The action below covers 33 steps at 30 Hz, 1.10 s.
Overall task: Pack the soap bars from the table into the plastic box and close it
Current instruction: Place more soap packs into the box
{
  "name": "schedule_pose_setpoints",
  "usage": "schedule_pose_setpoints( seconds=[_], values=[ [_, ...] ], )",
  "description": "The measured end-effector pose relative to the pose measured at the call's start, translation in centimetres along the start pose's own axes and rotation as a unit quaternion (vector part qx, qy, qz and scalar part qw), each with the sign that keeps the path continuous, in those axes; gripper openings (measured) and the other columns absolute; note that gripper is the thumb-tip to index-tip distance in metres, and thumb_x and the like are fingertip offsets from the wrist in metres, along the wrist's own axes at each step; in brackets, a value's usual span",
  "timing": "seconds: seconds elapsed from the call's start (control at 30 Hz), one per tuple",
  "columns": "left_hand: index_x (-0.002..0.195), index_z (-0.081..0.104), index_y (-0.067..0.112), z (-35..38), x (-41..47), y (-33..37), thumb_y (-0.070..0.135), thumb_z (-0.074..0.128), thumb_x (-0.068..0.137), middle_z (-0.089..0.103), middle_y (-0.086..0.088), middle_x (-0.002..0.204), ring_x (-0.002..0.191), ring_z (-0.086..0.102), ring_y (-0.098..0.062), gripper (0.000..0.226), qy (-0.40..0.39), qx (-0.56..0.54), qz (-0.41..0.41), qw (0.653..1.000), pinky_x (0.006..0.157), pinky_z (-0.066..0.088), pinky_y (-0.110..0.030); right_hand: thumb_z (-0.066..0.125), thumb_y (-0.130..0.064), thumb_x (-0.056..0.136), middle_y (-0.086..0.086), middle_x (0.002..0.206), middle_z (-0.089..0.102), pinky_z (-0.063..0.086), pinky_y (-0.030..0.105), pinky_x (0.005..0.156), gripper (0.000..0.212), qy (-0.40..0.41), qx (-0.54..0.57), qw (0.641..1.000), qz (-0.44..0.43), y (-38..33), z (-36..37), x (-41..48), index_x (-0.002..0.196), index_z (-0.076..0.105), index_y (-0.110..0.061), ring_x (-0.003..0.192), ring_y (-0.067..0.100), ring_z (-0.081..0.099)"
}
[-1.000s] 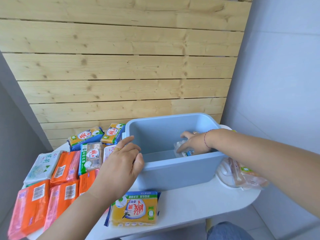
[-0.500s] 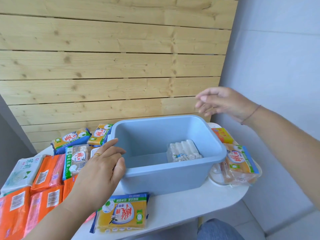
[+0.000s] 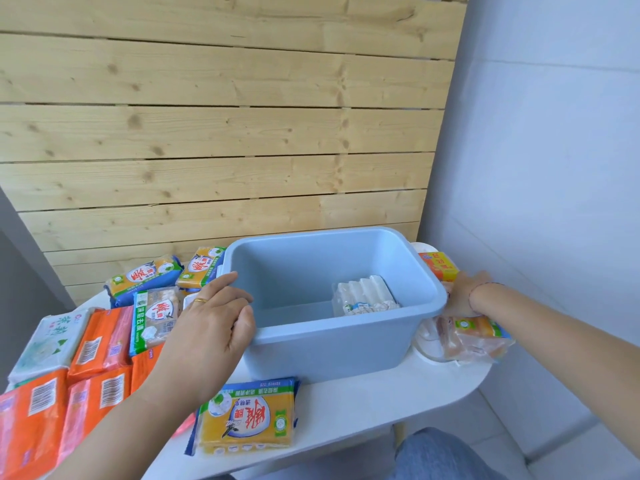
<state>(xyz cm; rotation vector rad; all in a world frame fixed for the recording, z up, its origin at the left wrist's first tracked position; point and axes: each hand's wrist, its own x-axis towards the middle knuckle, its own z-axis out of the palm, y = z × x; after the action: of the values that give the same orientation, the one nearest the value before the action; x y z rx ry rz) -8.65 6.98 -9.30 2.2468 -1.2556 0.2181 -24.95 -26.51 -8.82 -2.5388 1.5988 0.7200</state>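
The left hand (image 3: 211, 327) rests on the left rim of the open pale-blue plastic box (image 3: 332, 337), fingers spread and loosely curled over the edge, clamping nothing else. The right hand (image 3: 462, 296) is down beside the box's right wall, on a clear-wrapped pack of pale orange soap bars (image 3: 472, 337); the box rim hides the fingertips, so whether they have closed on the pack cannot be told.

1 clear-wrapped white soap pack (image 3: 363, 296) lies on the box floor at the right. The rest remain on the white rounded table (image 3: 363, 407): orange barcoded packs (image 3: 100, 344) at left, yellow packs behind, 1 yellow-and-blue pack (image 3: 247, 415) at the front edge.

Risks: the pack under the right hand overhangs the table's right edge on a white round object, possibly the lid; a poor grasp could drop it to the floor. The front yellow pack sits near the edge and could be swept off by the left forearm.

Labelling: packs carry Chinese characters, a red brand character on a white oval, green borders; the white-green pack (image 3: 48, 341) reads "茶树". Smaller text is illegible.
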Motion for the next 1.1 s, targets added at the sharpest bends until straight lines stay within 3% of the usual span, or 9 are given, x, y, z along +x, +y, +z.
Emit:
schedule_pose_setpoints(
  seconds=[0.13, 0.3, 0.4, 0.6, 0.7, 0.83, 0.93, 1.0, 1.1],
  values=[
    [0.078, 0.063, 0.019, -0.4, 0.3, 0.1, 0.045, 0.016, 0.082, 0.066, 0.007, 0.110, 0.133, 0.039, -0.014, 0.054, -0.011, 0.013, -0.006, 1.000, 0.104, 0.037, -0.040, 0.065, -0.055, 0.066, 0.009, 0.111, 0.069, 0.049, 0.025, 0.079, 0.054, -0.004, 0.002, 0.999, -0.039, 1.3, -2.8, -1.0, 0.101, 0.063, -0.014, 0.091, 0.024, 0.064],
    [0.083, 0.063, 0.021, -0.6, 1.3, 0.7, 0.036, 0.042, 0.083, 0.065, 0.007, 0.109, 0.113, 0.054, -0.019, 0.026, 0.022, 0.016, -0.009, 1.000, 0.102, 0.032, -0.039, 0.063, -0.046, 0.073, 0.009, 0.085, 0.053, 0.041, 0.024, 0.057, 0.045, 0.145, 0.053, 0.985, -0.079, 2.6, -11.5, -5.7, 0.102, 0.053, -0.014, 0.087, 0.031, 0.056],
    [0.095, 0.062, 0.021, -0.3, 2.6, 1.9, 0.027, 0.054, 0.086, 0.063, 0.007, 0.111, 0.114, 0.052, -0.021, 0.013, 0.034, -0.002, -0.008, 0.999, 0.110, 0.026, -0.042, 0.064, -0.044, 0.071, 0.007, 0.078, 0.053, 0.045, 0.027, 0.061, 0.034, 0.220, 0.103, 0.957, -0.157, 0.6, -15.2, -9.4, 0.089, 0.055, -0.017, 0.086, 0.033, 0.058],
    [0.142, 0.030, 0.019, -0.3, 4.7, 3.8, 0.054, 0.058, 0.079, 0.040, 0.002, 0.143, 0.135, 0.029, -0.019, 0.077, -0.026, -0.036, -0.047, 0.998, 0.112, 0.022, -0.032, 0.061, -0.049, 0.067, 0.009, 0.106, 0.060, 0.049, 0.031, 0.074, 0.043, 0.144, 0.144, 0.938, -0.280, -9.9, -11.8, -11.1, 0.096, 0.052, -0.019, 0.094, 0.029, 0.058],
    [0.146, 0.017, 0.020, -0.5, 4.9, 3.4, 0.059, 0.060, 0.074, 0.034, 0.002, 0.148, 0.137, 0.027, -0.018, 0.093, -0.117, 0.015, -0.051, 0.992, 0.109, 0.022, -0.027, 0.056, -0.055, 0.072, 0.014, 0.125, 0.050, 0.048, 0.034, 0.082, 0.067, 0.073, 0.144, 0.948, -0.274, -14.9, -7.4, -10.1, 0.124, 0.046, -0.015, 0.107, 0.031, 0.056],
    [0.123, 0.045, 0.023, -0.8, 5.8, 3.4, 0.045, 0.061, 0.075, 0.056, 0.004, 0.122, 0.107, 0.054, -0.015, 0.055, -0.238, -0.048, -0.087, 0.966, 0.082, 0.039, -0.025, 0.053, -0.060, 0.077, 0.016, 0.143, 0.027, 0.044, 0.038, 0.083, 0.078, 0.021, 0.139, 0.960, -0.242, -18.3, -3.4, -8.5, 0.139, 0.030, -0.018, 0.120, 0.034, 0.049],
    [0.083, 0.057, 0.010, 0.1, 7.1, 3.9, 0.010, 0.051, 0.078, 0.063, -0.010, 0.081, 0.081, 0.060, -0.027, 0.008, -0.323, -0.209, -0.213, 0.898, 0.075, 0.045, -0.033, 0.049, -0.043, 0.088, 0.016, 0.145, 0.021, 0.040, 0.040, 0.088, 0.063, 0.024, 0.113, 0.971, -0.210, -18.3, -2.7, -7.6, 0.142, 0.026, -0.018, 0.130, 0.034, 0.036],
    [0.069, 0.052, 0.006, 1.1, 7.8, 4.3, 0.001, 0.043, 0.076, 0.052, -0.012, 0.063, 0.061, 0.054, -0.026, 0.012, -0.362, -0.282, -0.302, 0.835, 0.064, 0.043, -0.030, 0.049, -0.028, 0.092, 0.019, 0.143, 0.031, 0.037, 0.040, 0.087, 0.052, 0.022, 0.081, 0.968, -0.237, -17.5, -3.2, -7.4, 0.139, 0.036, -0.012, 0.130, 0.036, 0.036],
    [0.061, 0.045, 0.008, 2.3, 8.6, 4.5, 0.001, 0.040, 0.079, 0.048, -0.009, 0.047, 0.041, 0.046, -0.018, 0.020, -0.403, -0.245, -0.322, 0.821, 0.047, 0.036, -0.020, 0.053, -0.032, 0.090, 0.020, 0.117, 0.054, 0.045, 0.031, 0.076, 0.031, 0.017, 0.059, 0.958, -0.281, -16.2, -3.8, -7.2, 0.111, 0.058, -0.010, 0.095, 0.031, 0.059]
  ],
)
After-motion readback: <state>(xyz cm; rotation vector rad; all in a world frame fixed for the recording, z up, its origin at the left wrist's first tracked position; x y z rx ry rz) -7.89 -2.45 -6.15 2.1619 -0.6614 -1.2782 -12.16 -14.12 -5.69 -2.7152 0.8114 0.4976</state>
